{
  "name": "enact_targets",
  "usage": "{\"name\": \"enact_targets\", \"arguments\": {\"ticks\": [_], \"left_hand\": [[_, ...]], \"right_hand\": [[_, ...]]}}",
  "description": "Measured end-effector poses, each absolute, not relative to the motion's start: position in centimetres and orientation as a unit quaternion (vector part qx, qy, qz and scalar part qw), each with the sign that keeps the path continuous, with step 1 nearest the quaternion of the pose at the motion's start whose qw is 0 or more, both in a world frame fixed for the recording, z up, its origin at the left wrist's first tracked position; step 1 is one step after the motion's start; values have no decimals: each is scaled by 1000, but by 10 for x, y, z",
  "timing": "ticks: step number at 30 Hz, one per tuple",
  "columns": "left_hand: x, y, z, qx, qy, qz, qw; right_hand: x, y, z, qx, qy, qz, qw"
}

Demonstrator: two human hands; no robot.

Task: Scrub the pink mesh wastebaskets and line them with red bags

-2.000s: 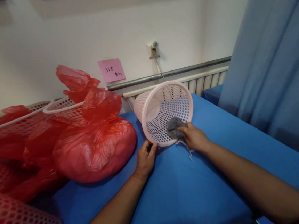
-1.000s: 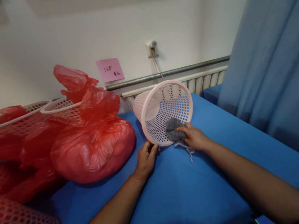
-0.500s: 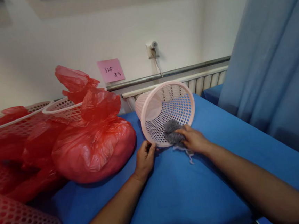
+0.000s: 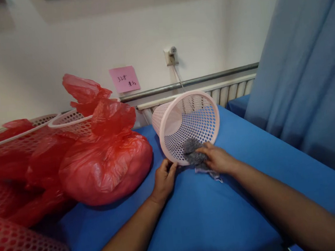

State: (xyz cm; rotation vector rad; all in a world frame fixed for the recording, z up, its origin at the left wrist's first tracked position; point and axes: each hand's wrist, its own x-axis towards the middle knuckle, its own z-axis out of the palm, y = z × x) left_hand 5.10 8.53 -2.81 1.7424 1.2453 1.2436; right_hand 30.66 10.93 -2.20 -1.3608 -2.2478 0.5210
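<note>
A pale pink perforated plastic wastebasket [image 4: 167, 119] lies on its side on the blue-covered surface, its mouth turned toward me. My left hand [image 4: 165, 179] pinches the lower left of its rim between thumb and fingers. In my right hand [image 4: 217, 158] is a bunched grey cloth [image 4: 193, 151], pressed against the lower inside edge of the basket. A light-coloured fringe of the cloth hangs below onto the blue cover. The fingertips under the cloth are partly hidden.
A full, knotted red plastic bag [image 4: 106, 166] sits to the left, beside more pink baskets [image 4: 28, 247] with red bags. Behind are a radiator [image 4: 217, 93], a wall socket [image 4: 171, 57] and a pink note [image 4: 124, 79]. A blue curtain [image 4: 302, 59] hangs at right.
The cloth has shifted slightly down along the rim under my right hand, and its fringe has spread to the right. The basket and left hand moved very slightly right.
</note>
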Motion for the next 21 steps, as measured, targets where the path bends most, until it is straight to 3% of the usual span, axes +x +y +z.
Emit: {"name": "enact_targets", "arguments": {"ticks": [3, 5, 12, 18, 21], "left_hand": [[50, 81, -21, 649, 486, 515, 279], [52, 81, -22, 658, 482, 505, 281], [53, 90, -38, 704, 453, 414, 358], [46, 86, -24, 653, 491, 503, 282], [50, 86, -28, 664, 478, 490, 300]], "right_hand": [[329, 117, -17, -615, -753, 94, 216], [329, 117, -19, -621, -744, 91, 228], [286, 105, -31, -396, -822, 300, 278], [325, 114, -16, -613, -756, 98, 207], [320, 111, -17, -616, -755, 99, 201]]}}
